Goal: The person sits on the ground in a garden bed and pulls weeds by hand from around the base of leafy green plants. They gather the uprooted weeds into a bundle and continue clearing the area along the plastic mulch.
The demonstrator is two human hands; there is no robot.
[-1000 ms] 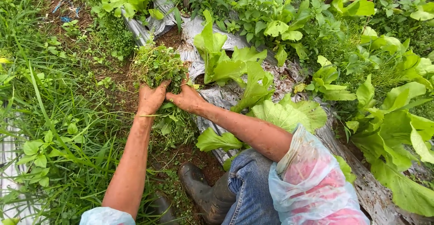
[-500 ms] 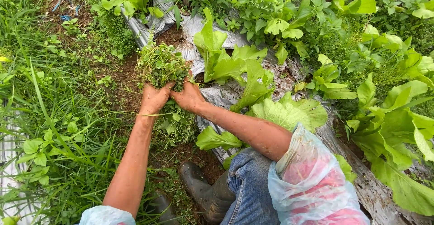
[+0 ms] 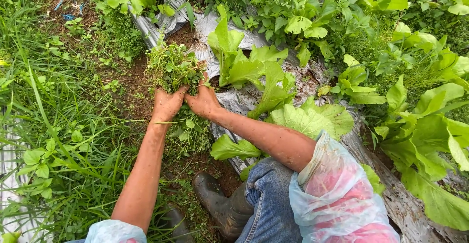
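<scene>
My two mud-stained hands are pressed together around a clump of small-leaved green weeds (image 3: 172, 67) at the edge of a garden bed. My left hand (image 3: 166, 105) grips the clump from its left side, fingers curled into the stems. From the right, my right hand (image 3: 204, 101) grips the same clump. The weeds' roots are hidden between my palms. Large light-green leafy plants (image 3: 244, 69) grow just right of my hands out of silver plastic mulch (image 3: 234, 101).
Tall grass and weeds (image 3: 53, 140) fill the left side. Bare reddish soil (image 3: 129, 89) lies by the clump. My dark rubber boot (image 3: 215, 209) and jeans-clad knee (image 3: 271, 199) are below. More leafy plants (image 3: 420, 130) crowd the right.
Both hands have drawn closer together around the weed clump and shifted slightly up and right. The clump has bunched tighter between them.
</scene>
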